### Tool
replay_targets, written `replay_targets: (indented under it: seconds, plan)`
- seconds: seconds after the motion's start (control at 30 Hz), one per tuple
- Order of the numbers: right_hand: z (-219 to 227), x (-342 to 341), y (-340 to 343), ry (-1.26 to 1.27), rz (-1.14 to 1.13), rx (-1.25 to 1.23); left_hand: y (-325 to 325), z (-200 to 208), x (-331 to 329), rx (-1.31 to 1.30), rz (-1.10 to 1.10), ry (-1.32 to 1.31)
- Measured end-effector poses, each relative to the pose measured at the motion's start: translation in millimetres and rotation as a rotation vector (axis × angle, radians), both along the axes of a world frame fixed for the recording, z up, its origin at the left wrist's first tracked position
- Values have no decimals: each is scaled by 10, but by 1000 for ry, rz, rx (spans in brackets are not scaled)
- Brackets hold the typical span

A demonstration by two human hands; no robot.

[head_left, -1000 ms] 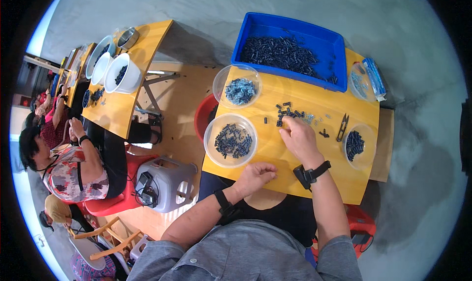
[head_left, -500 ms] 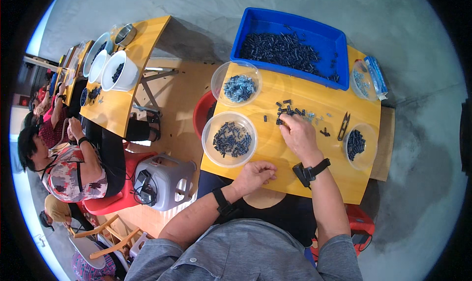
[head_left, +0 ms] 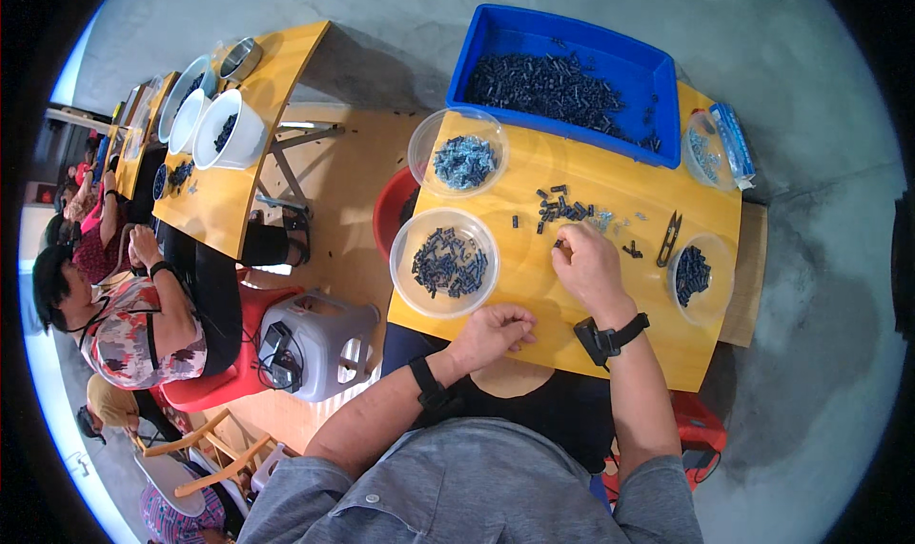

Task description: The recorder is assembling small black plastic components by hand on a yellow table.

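Note:
My right hand (head_left: 586, 266) is over the yellow table (head_left: 572, 330), its thumb and forefinger pinching a small black plastic part (head_left: 559, 244). Just beyond it lies a loose pile of similar black parts (head_left: 564, 207), with several small clear bluish pieces (head_left: 602, 220) beside them. Near the table's front edge, my left hand (head_left: 494, 336) has its fingertips pressed together. Whatever they hold, if anything, is too small to make out. Close to that hand stands a clear round tub (head_left: 398, 275) with black parts scattered in it.
At the back is a blue tray (head_left: 572, 134) heaped with black parts. A tub of clear bluish pieces (head_left: 464, 161) stands left; thread snips (head_left: 670, 239) and a small tub of black parts (head_left: 693, 275) sit right. A person (head_left: 143, 325) works at another table leftward.
My right hand has drawn back from the black pile toward me, with a small black part at its fingertips. My left hand has hardly moved.

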State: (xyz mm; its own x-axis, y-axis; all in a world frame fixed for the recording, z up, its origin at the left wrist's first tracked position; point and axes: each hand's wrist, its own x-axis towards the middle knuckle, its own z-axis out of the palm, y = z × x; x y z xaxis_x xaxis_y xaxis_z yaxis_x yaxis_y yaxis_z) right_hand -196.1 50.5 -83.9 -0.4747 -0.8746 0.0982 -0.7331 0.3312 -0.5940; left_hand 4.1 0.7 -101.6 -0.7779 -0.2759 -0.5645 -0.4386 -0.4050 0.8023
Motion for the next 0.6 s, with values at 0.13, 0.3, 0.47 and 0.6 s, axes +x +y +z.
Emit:
replay_targets:
  seconds: [0.13,0.3,0.47,0.6]
  plan:
    - [89,10,-9,3,28,4,-6,-49,23,10,-3,25]
    - [144,-33,-24,-12,122,27,-20,-20,17,53,9,5]
    - [18,-64,17,-142,32,-71,-14,-20,1,58,15,13]
    - [85,29,121,-842,-165,-38,0,6,1,44,21,-1]
